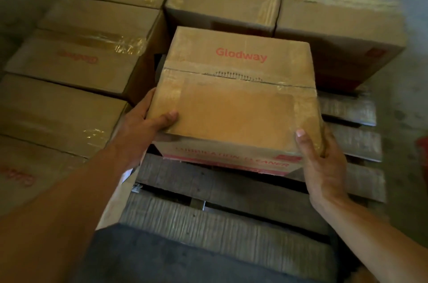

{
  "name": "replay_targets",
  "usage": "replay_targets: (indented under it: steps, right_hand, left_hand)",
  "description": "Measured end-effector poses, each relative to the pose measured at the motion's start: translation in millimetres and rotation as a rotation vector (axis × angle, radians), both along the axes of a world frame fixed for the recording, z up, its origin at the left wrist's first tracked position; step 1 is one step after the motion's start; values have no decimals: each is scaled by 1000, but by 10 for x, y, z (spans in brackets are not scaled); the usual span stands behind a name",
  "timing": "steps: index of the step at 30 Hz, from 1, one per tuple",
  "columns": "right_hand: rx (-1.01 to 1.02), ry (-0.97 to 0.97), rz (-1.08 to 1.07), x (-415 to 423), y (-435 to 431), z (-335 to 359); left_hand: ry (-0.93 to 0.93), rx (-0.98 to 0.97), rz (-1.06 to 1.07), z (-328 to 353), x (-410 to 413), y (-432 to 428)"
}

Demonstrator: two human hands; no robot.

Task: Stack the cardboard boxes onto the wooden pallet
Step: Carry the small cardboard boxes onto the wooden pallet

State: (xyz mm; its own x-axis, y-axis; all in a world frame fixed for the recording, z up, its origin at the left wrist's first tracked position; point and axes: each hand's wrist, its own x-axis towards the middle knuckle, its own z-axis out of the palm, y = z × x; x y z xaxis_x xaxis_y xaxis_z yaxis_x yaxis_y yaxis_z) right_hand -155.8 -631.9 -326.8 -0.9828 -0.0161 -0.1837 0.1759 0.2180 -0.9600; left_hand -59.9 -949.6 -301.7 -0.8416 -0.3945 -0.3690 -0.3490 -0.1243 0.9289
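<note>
The left hand and right hand grip a taped cardboard box between them, each thumb laid on its top at a near corner and the fingers wrapped onto its side walls. Under the fingers lie the bare slats of the wooden pallet, though I cannot tell whether the box touches them. Stacked boxes stand just left of the left fingers and beyond the held box.

Matt cardboard box with glossy tape, above the rough, weathered wooden pallet.
</note>
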Motion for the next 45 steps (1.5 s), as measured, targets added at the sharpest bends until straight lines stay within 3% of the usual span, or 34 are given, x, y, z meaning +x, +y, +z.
replay_targets:
  steps: [13,17,24,29,34,45]
  right_hand:
    - [-9,10,9,-25,-775,-554]
    - [85,-9,16,-66,-819,-656]
    - [104,-55,57,-34,-797,-589]
    - [200,-69,119,-63,-800,-488]
    - [424,-83,142,36,-595,-299]
    - [610,-152,-222,402,1336,188]
  left_hand:
    - [-65,-250,137,-386,-271,-716]
    - [-104,-477,231,-431,-300,-681]
    - [-299,-1015,194,-271,-283,-479]
    - [-328,-1208,38,-187,-321,-215]
    - [-126,-1372,-268,-208,-96,391]
    - [121,-1095,-560,45,-292,1925]
